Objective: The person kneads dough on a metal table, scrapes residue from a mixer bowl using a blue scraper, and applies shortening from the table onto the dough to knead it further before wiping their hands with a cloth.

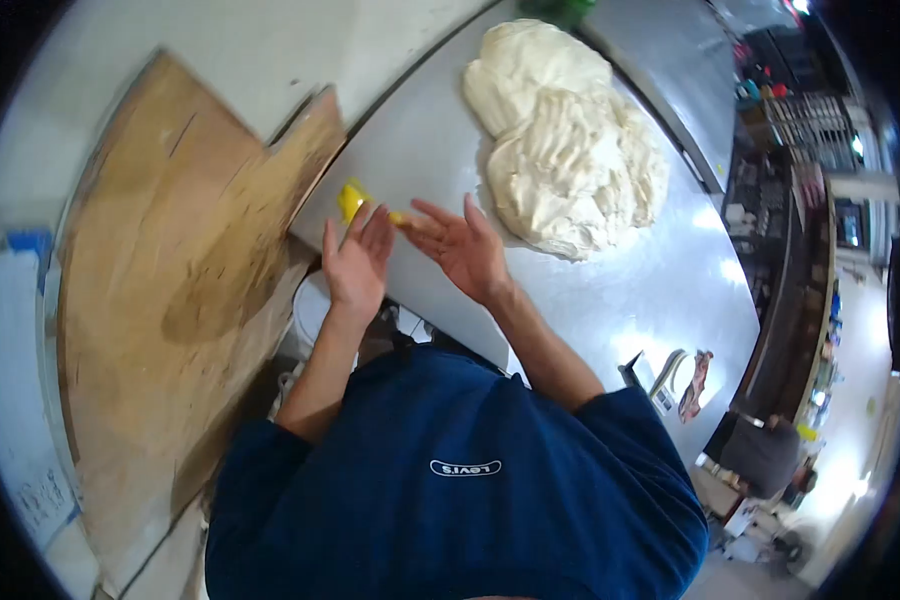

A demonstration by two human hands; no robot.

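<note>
Both my hands are held out over the near left corner of a steel table, palms turned up and fingers apart. My left hand is open, its fingertips just in front of a bright yellow object whose kind I cannot make out. Close beside it, my right hand is also open and holds nothing. A small yellow bit shows between the fingertips of the two hands; I cannot tell whether a hand touches it. Beyond my right hand, a large mound of pale dough lies on the steel table.
To the left stands a big wooden board. A white round container is below the table edge. Small items, including a reddish-brown strip, lie at the table's right. A green thing is at the top. Another person is far right.
</note>
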